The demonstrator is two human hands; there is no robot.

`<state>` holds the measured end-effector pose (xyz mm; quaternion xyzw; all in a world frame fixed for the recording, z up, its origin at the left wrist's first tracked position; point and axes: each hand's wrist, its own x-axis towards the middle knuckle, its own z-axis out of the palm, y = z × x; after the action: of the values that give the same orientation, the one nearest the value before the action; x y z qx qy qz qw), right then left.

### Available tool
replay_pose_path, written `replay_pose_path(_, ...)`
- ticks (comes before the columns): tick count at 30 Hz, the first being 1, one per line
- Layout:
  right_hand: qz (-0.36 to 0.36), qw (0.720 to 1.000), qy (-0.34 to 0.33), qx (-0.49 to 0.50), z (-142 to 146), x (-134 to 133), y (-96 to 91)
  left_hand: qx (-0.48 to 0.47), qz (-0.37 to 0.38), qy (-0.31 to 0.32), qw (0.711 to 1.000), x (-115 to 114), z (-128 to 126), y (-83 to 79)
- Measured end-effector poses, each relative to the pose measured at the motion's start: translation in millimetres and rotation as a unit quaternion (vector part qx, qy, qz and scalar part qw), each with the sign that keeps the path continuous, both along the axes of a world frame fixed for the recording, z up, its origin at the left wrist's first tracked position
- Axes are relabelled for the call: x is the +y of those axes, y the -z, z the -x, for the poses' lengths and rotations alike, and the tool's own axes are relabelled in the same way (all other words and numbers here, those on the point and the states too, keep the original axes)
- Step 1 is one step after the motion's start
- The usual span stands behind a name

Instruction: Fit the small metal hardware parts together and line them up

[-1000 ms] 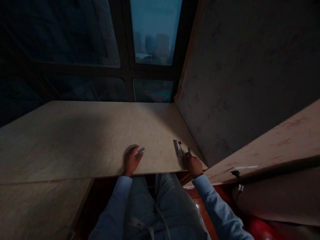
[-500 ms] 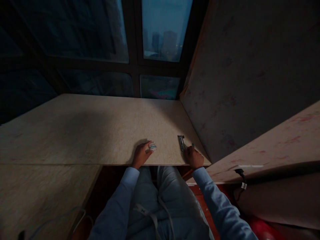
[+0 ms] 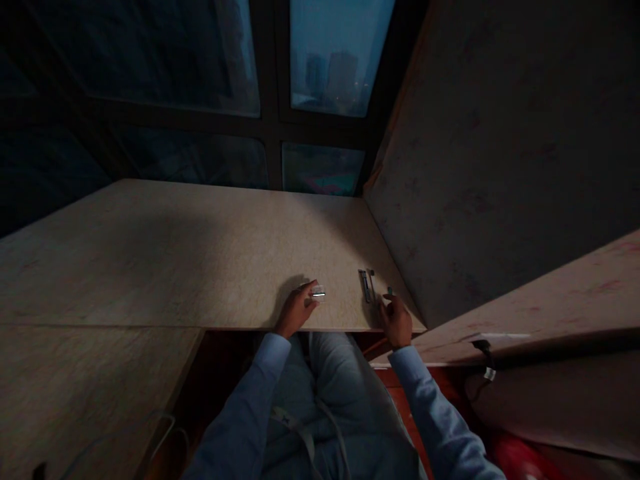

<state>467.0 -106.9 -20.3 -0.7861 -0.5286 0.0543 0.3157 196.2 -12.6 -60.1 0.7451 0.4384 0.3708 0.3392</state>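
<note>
My left hand (image 3: 296, 310) is closed in a pinch on a small clear piece with a shiny metal strip (image 3: 319, 294), held low over the pale tabletop. My right hand (image 3: 397, 321) rests near the table's front right corner, fingers bent, with a small gap between thumb and forefinger and nothing visible in it. Just beyond its fingertips is a small dark greenish piece (image 3: 390, 291), partly hidden by the hand. To its left lie a narrow metal tool (image 3: 367, 287) and a thin rod with a dark round end (image 3: 371, 273); their exact kinds are too small to tell.
The marbled tabletop (image 3: 210, 253) runs left to a lower-left section with a pale cable (image 3: 170, 420). Dark-framed windows (image 3: 325, 123) stand behind, and a patterned wall (image 3: 475, 167) borders the right. A black plug (image 3: 483, 345) sits at the wall lower right.
My right hand has shifted slightly right, away from the thin rod. My left hand, still pinching the clear piece, has moved a little right. The view has shifted slightly.
</note>
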Motion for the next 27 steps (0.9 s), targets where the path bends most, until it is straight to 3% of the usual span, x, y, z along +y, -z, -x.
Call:
replay_pose_path(4,-0.082,0.992,-0.097,0.03,27,-5,-8.4,-0.001,-0.005,-0.001,1.0,-4,-2,-3.4)
replay_pose_path(7,-0.06,0.973,-0.217,0.043,56,5,-14.2,-0.006,-0.011,0.001,1.0,-7,0,-6.2)
replay_pose_path(10,-0.02,0.958,-0.284,0.033,79,24,-15.3,0.005,-0.016,0.012,1.0,-8,1,-7.8)
replay_pose_path(15,0.069,0.952,-0.298,-0.029,97,53,-10.1,0.029,-0.03,0.012,0.999,-8,2,-6.3)
replay_pose_path(18,0.084,0.946,-0.306,-0.062,99,58,-6.5,0.031,-0.033,0.009,0.999,-8,1,-3.9)
replay_pose_path(24,0.045,0.955,-0.291,-0.049,99,56,6.5,0.034,-0.042,0.003,0.999,-8,0,-1.7)
replay_pose_path(27,-0.027,0.955,-0.297,-0.009,99,56,14.9,0.042,-0.043,-0.001,0.998,-9,1,-4.4)
